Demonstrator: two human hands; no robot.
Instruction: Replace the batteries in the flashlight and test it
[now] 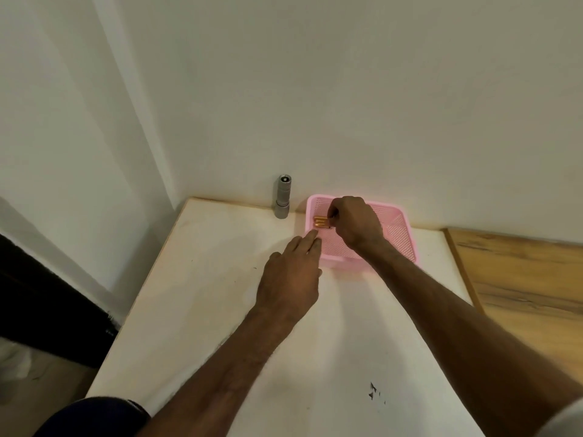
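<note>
A silver flashlight [282,197] stands upright on its head against the wall at the back of the white table [220,310]. Right of it sits a pink mesh basket [400,234]. Gold-coloured batteries [321,223] lie in the basket's left part. My right hand [355,223] reaches into the basket, its fingertips pinched at the black ends of the batteries. My left hand [290,275] lies flat with fingers stretched out, the fingertips touching the basket's left rim just below the batteries.
The table fits into a corner of white walls. A wooden surface [520,279] adjoins the table on the right. Dark floor and a dark strip [47,294] lie beyond the table's left edge.
</note>
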